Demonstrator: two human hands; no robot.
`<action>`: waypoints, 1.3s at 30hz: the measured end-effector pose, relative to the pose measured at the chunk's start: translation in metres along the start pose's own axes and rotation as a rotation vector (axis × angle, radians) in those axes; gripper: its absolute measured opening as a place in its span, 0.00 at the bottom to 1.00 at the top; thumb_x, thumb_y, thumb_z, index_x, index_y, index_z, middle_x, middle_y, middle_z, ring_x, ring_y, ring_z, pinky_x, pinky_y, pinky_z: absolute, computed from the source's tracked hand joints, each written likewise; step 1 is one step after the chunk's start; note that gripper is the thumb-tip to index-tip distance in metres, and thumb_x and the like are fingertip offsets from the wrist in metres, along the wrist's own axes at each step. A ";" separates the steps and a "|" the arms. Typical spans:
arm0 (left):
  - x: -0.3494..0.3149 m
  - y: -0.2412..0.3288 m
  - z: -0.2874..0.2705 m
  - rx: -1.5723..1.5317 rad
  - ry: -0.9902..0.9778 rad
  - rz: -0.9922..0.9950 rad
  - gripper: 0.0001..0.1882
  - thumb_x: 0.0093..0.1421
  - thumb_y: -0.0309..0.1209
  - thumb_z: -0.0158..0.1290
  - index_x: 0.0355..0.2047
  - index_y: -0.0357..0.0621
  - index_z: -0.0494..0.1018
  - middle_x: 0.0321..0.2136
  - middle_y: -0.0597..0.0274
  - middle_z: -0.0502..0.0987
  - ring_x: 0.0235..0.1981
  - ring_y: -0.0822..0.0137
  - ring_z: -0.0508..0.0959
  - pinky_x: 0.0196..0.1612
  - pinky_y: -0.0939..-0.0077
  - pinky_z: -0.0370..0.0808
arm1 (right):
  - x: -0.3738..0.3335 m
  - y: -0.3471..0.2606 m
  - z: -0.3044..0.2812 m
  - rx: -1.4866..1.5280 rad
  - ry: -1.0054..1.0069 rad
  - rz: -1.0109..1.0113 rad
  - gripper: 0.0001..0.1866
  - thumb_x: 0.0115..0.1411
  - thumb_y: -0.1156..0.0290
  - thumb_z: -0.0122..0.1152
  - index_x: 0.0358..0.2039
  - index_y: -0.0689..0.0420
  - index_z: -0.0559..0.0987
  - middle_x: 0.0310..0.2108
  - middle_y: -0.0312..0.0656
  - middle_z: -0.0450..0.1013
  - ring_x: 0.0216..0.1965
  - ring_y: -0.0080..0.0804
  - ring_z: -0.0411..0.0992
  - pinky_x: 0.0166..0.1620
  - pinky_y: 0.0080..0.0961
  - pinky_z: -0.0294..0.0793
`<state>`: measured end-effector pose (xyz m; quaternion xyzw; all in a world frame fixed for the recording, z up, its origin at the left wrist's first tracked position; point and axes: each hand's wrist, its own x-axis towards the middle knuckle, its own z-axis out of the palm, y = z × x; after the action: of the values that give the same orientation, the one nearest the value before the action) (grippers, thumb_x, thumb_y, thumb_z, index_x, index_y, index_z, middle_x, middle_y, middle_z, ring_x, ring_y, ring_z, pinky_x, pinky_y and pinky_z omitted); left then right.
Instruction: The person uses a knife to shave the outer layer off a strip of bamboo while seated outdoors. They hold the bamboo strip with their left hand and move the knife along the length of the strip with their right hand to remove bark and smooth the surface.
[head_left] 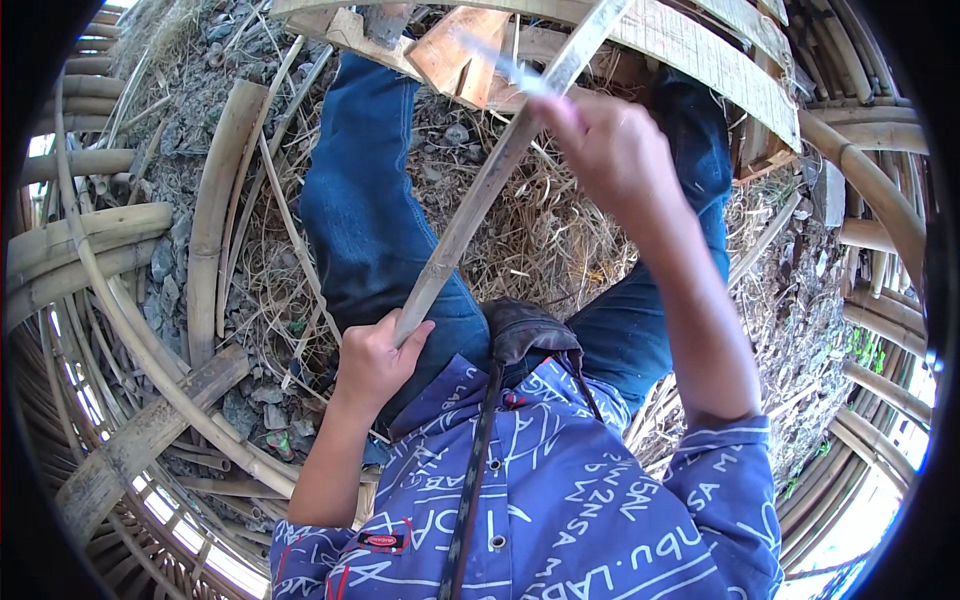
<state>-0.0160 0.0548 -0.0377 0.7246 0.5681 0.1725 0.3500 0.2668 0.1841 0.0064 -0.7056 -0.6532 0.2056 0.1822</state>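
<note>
A long, split bamboo strip [470, 215] slants from my lap up and to the right, past the top edge of the picture. My left hand [378, 357] is wrapped round its near end, close to my thigh. Higher up, my right hand [615, 150] is closed on a knife [505, 65], whose handle is mostly hidden in the fist. The blade is smeared by motion and points to the upper left, crossing the strip. I cannot tell whether its edge touches the bamboo. Just beyond the blade is a light-brown wooden block [450, 50] with a notch.
A curved frame of pale slats [690, 35] spans the far side above my knees. Dry straw and shavings [530, 245] cover the ground between my legs. Thick bamboo poles [215, 210] lie at the left beside grey stones [265, 395]. More bamboo poles [880, 235] are stacked at the right.
</note>
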 end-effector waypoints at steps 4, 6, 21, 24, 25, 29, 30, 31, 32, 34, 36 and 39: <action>0.001 -0.002 0.000 -0.064 -0.012 -0.011 0.10 0.57 0.32 0.60 0.27 0.37 0.76 0.13 0.51 0.73 0.14 0.52 0.76 0.18 0.68 0.70 | -0.023 -0.002 0.018 -0.031 -0.181 -0.034 0.32 0.59 0.38 0.51 0.22 0.56 0.82 0.17 0.51 0.74 0.23 0.51 0.76 0.31 0.45 0.75; 0.003 -0.004 -0.003 -0.108 -0.073 -0.061 0.10 0.57 0.31 0.60 0.28 0.36 0.76 0.12 0.53 0.73 0.12 0.57 0.76 0.17 0.70 0.71 | -0.010 0.007 0.013 0.090 0.009 0.055 0.30 0.60 0.40 0.51 0.23 0.56 0.82 0.16 0.48 0.73 0.22 0.49 0.76 0.30 0.44 0.75; 0.027 0.007 -0.012 -0.265 -0.250 -0.244 0.09 0.59 0.28 0.59 0.28 0.33 0.74 0.11 0.63 0.72 0.11 0.74 0.74 0.14 0.79 0.70 | -0.003 0.021 0.035 0.114 0.182 -0.093 0.28 0.60 0.42 0.54 0.21 0.56 0.81 0.16 0.50 0.73 0.21 0.50 0.75 0.26 0.43 0.74; 0.015 0.001 -0.010 -0.249 -0.223 -0.208 0.09 0.59 0.28 0.59 0.27 0.33 0.74 0.11 0.63 0.73 0.10 0.74 0.74 0.14 0.79 0.70 | -0.014 0.025 0.037 -0.033 0.096 -0.211 0.29 0.59 0.42 0.55 0.18 0.57 0.78 0.14 0.49 0.72 0.19 0.48 0.75 0.24 0.42 0.74; 0.017 0.000 -0.010 -0.245 -0.226 -0.205 0.09 0.59 0.28 0.59 0.27 0.33 0.74 0.11 0.63 0.73 0.10 0.74 0.74 0.14 0.79 0.70 | -0.015 0.026 0.036 -0.064 0.064 -0.217 0.29 0.59 0.43 0.56 0.17 0.57 0.78 0.14 0.48 0.72 0.19 0.48 0.75 0.24 0.41 0.74; 0.022 0.007 -0.013 -0.274 -0.239 -0.269 0.10 0.58 0.29 0.59 0.26 0.34 0.73 0.12 0.63 0.73 0.10 0.74 0.74 0.14 0.79 0.70 | 0.013 0.031 0.013 0.071 0.212 -0.042 0.26 0.61 0.46 0.55 0.23 0.57 0.80 0.18 0.49 0.73 0.23 0.51 0.75 0.27 0.42 0.75; 0.021 0.005 -0.011 -0.265 -0.232 -0.264 0.10 0.59 0.29 0.59 0.26 0.34 0.73 0.12 0.63 0.73 0.10 0.74 0.74 0.14 0.79 0.70 | 0.009 0.030 0.021 -0.027 0.219 -0.084 0.27 0.62 0.44 0.52 0.20 0.56 0.79 0.16 0.48 0.73 0.21 0.48 0.75 0.26 0.41 0.75; 0.019 0.004 -0.011 -0.256 -0.226 -0.258 0.11 0.59 0.29 0.59 0.26 0.34 0.73 0.12 0.63 0.73 0.10 0.73 0.74 0.14 0.79 0.70 | 0.003 0.028 0.033 -0.124 0.226 -0.127 0.29 0.62 0.43 0.50 0.18 0.55 0.79 0.14 0.46 0.72 0.19 0.46 0.75 0.24 0.41 0.75; 0.016 0.001 -0.011 -0.255 -0.208 -0.240 0.11 0.59 0.30 0.59 0.25 0.34 0.73 0.11 0.62 0.73 0.10 0.73 0.74 0.14 0.79 0.71 | -0.009 0.018 0.039 -0.087 0.108 -0.223 0.30 0.62 0.42 0.50 0.18 0.55 0.79 0.14 0.47 0.72 0.18 0.47 0.75 0.24 0.42 0.75; 0.018 0.002 -0.011 -0.243 -0.199 -0.248 0.11 0.59 0.30 0.59 0.25 0.34 0.73 0.11 0.63 0.73 0.11 0.73 0.75 0.14 0.79 0.71 | -0.015 0.018 0.043 -0.067 0.044 -0.269 0.30 0.61 0.40 0.51 0.19 0.55 0.79 0.14 0.48 0.72 0.18 0.47 0.74 0.24 0.42 0.75; 0.019 0.005 -0.012 -0.245 -0.209 -0.262 0.11 0.59 0.30 0.59 0.25 0.35 0.73 0.11 0.63 0.73 0.11 0.73 0.75 0.14 0.78 0.70 | -0.001 0.027 0.034 -0.081 0.101 -0.093 0.29 0.61 0.41 0.51 0.22 0.54 0.81 0.15 0.48 0.73 0.19 0.46 0.75 0.25 0.41 0.75; 0.025 0.008 -0.011 -0.229 -0.228 -0.210 0.10 0.59 0.30 0.59 0.26 0.35 0.73 0.11 0.63 0.73 0.10 0.73 0.75 0.14 0.78 0.70 | 0.017 0.033 0.015 0.091 0.195 -0.047 0.28 0.63 0.43 0.50 0.25 0.56 0.83 0.19 0.47 0.75 0.23 0.47 0.77 0.27 0.42 0.76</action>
<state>-0.0107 0.0809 -0.0279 0.6316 0.5741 0.1151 0.5082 0.2876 0.1979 -0.0242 -0.6976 -0.6388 0.1610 0.2817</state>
